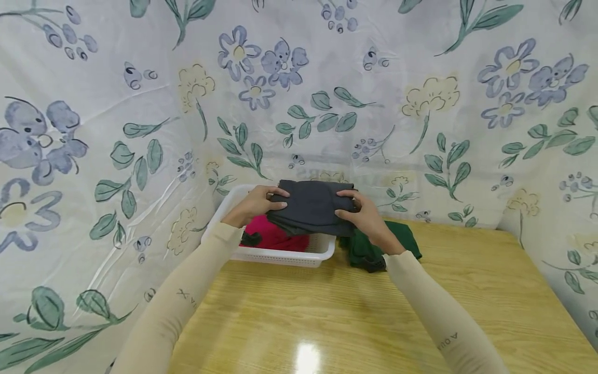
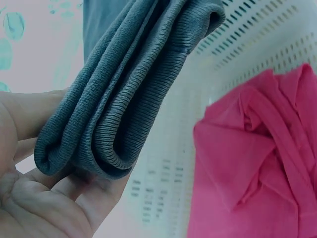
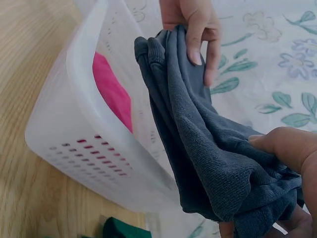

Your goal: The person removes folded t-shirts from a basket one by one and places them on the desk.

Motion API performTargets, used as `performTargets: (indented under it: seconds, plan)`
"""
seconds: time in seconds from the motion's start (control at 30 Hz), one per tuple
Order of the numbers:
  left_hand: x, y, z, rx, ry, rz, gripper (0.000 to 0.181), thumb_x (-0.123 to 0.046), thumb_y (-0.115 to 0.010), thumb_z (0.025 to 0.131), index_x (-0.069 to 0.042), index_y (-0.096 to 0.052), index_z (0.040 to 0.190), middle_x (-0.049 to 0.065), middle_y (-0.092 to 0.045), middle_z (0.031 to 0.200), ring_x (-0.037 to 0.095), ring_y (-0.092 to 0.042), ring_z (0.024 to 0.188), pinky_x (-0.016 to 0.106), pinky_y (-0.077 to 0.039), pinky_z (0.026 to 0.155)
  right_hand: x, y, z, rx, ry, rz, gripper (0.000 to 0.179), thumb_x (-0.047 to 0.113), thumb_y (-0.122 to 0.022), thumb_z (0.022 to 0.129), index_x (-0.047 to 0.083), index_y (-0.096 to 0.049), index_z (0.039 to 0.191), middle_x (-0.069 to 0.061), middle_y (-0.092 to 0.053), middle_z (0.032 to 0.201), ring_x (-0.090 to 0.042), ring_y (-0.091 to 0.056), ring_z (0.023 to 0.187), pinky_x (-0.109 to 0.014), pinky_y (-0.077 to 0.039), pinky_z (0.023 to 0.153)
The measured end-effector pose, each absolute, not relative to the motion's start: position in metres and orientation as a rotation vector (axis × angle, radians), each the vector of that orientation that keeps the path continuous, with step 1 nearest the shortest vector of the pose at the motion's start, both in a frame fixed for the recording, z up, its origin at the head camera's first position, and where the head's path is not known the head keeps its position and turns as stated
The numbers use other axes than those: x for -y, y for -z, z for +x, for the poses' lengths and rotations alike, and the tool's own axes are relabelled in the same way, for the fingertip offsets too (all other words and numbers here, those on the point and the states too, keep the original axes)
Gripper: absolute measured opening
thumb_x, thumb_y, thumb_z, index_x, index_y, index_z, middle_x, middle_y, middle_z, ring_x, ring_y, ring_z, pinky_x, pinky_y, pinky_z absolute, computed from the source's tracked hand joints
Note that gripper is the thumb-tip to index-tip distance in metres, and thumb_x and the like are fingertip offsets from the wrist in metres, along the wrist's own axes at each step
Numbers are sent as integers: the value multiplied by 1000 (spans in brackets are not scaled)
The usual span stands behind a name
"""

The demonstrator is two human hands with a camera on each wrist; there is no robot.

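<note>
Both hands hold a folded dark grey garment (image 1: 310,205) above the white basket, one at each end. My left hand (image 1: 256,203) grips its left end, thumb on the near face; ribbed folded layers (image 2: 119,99) show there in the left wrist view. At the opposite end, my right hand (image 1: 366,215) pinches the cloth between thumb and fingers. Inside the white plastic basket (image 1: 280,257) lies a bright pink-red cloth (image 1: 275,235), with a small dark piece (image 1: 250,239) at its left.
A dark green folded cloth (image 1: 404,239) with a black part (image 1: 374,264) lies right of the basket, partly behind my right wrist. The wooden table (image 1: 289,306) stretches to the front and right. Flower-patterned sheeting (image 1: 327,104) hangs at the back and both sides.
</note>
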State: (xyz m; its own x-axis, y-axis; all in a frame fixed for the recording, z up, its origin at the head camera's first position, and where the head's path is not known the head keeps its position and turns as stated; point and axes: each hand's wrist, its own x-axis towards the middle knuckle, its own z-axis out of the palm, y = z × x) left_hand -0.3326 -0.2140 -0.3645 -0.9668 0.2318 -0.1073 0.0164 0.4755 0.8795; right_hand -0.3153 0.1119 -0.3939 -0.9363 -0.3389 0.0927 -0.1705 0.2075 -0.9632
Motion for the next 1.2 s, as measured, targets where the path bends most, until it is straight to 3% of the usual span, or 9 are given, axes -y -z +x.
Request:
performTargets:
  seconds: [0.47, 0.77, 1.2]
  plan:
    - [181, 363, -332, -2545, -1470, 310, 36, -11, -70, 99, -10, -66, 135, 18, -62, 131, 28, -65, 109, 34, -55, 88, -146, 393, -309, -2364, 1821, -488, 51, 21, -74, 98, 24, -56, 145, -18, -50, 149, -36, -56, 129, -50, -54, 96]
    - [160, 359, -327, -2550, -1461, 365, 37, -11, -71, 99, -10, -66, 135, 18, -65, 122, 27, -68, 100, 34, -56, 84, -167, 394, -306, -2399, 1820, -469, 54, 23, -75, 97, 23, -55, 147, -17, -44, 155, -37, -51, 135, -54, -50, 102]
    - [129, 362, -327, -2525, -1459, 458, 37, -11, -71, 98, -9, -67, 135, 17, -67, 120, 25, -69, 95, 31, -56, 82, -198, 398, -300, -2458, 1787, -441, 55, 20, -72, 99, 19, -52, 151, -19, -40, 159, -39, -49, 137, -51, -53, 98]
